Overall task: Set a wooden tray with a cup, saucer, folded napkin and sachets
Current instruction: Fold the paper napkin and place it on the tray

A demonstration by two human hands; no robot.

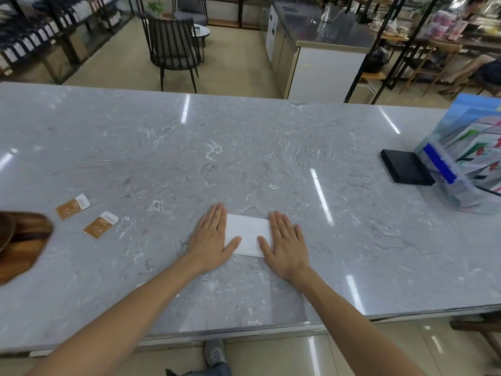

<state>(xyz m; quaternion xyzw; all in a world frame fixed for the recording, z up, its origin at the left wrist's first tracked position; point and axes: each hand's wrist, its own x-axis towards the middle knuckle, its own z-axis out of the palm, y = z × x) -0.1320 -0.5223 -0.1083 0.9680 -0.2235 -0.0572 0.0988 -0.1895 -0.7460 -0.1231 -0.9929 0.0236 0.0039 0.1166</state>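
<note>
Head: flat hands point(248, 240) on rectangular napkin point(247, 232)

Bright even indoor light, white strip glare streaks across the glossy tabletop point(244, 147), wide-angle bowing at its edges, soft blur beyond

Glossy marble counter point(244, 147) (matt paper napkin point(248, 234))

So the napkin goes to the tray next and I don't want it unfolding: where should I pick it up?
The folded napkin lies flat on the counter. Pinch its near long edge, coming from your side, with the right hand, so the layers stay together.
</note>
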